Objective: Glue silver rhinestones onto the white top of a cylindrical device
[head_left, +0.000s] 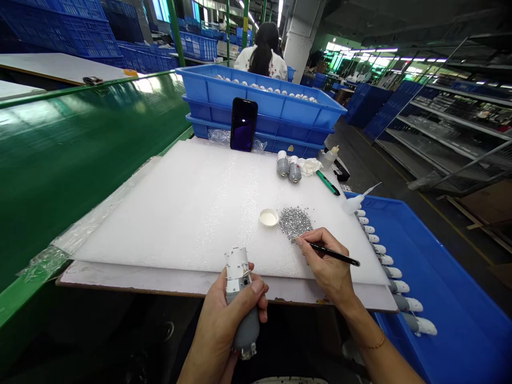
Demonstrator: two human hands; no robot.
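Left hand (230, 314) clenched around a grey motor (241, 298); right hand (326, 261) pinches black tweezers (334, 255), apparently touching screws (295, 221).

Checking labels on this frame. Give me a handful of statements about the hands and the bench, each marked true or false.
1. The left hand grips a grey and white motor unit. True.
2. The right hand holds a black pen-like tool with its tip at the pile of small silver parts. True.
3. The small white dish sits to the right of the silver pile. False: it sits just left of it.
4. The dark phone lies flat on the white foam sheet. False: it stands upright against the stacked blue crates.
5. A row of finished units lies in the blue tray on the right. True.
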